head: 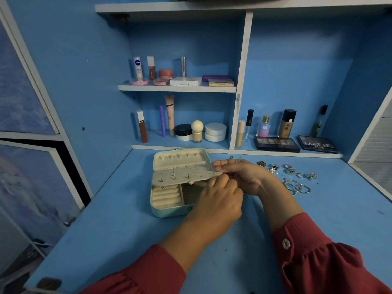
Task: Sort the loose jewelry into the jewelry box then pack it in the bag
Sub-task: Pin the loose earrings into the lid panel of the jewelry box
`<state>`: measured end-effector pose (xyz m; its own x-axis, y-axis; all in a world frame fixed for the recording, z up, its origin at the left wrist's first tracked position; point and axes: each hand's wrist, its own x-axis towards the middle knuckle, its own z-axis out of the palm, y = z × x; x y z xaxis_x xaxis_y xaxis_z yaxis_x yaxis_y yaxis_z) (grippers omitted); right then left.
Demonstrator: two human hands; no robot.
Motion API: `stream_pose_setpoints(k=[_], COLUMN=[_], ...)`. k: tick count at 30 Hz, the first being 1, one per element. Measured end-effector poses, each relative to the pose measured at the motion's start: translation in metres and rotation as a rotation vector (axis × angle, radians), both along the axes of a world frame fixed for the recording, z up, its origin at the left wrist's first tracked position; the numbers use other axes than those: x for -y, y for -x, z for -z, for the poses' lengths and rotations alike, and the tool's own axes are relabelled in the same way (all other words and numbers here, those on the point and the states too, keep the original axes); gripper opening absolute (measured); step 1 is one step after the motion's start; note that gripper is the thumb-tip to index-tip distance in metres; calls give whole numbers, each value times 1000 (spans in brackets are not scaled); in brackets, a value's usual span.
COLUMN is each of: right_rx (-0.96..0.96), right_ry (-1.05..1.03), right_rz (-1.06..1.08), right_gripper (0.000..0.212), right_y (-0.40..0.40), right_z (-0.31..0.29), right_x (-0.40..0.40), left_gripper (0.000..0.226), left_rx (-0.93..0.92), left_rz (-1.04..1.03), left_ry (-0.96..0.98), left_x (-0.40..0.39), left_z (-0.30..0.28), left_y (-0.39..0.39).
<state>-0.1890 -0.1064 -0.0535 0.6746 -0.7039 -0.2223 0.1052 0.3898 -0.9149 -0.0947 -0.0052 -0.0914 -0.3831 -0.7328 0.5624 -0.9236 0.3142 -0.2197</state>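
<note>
right hand [244, 177], right of jewelry box [169, 211]

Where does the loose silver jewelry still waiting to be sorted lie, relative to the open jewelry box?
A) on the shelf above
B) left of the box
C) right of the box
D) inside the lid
C: the silver rings and bangles lie on the blue desk right of the open jewelry box.

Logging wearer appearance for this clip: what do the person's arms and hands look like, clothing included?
Both hands, left hand and right hand, are bare, with no gloves. Both arms wear dark red gathered sleeves; the right cuff has one pale round button. Forearms are uncovered beyond the cuffs.
</note>
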Motion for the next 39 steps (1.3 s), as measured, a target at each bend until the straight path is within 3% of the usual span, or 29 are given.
stream_pose_setpoints(k=[4,9,13,16,20,24,33,39], right_rx=[7,-10,-99,-135,-147,-145,-156,-154], right_ry=[2,76,91,71,78,86,94,96], right_rz=[-20,-153,-76,-23,-24,-30,-31,-19], right_gripper=[14,19,23,26,27,27,27,27], right_y=[1,1,0,0,0,1,0,0], right_z=[3,4,4,3,1,1,1,3], right_x=[3,6,5,5,3,3,4,4], left_gripper=[6,10,12,6,9,12,13,9], left_rx=[-168,-436,-756,-889,-808,-725,-837,-806], left_rz=[73,137,2,-164,-214,-191,-149,-128], left_ry=[68,122,187,4,-393,-597,-583,-593], left_x=[0,-1,0,6,21,30,34,35], left_z=[-8,-23,-40,-57,-73,-74,-66,-62], left_y=[-4,-17,-40,-55,-63,-61,-61,-64])
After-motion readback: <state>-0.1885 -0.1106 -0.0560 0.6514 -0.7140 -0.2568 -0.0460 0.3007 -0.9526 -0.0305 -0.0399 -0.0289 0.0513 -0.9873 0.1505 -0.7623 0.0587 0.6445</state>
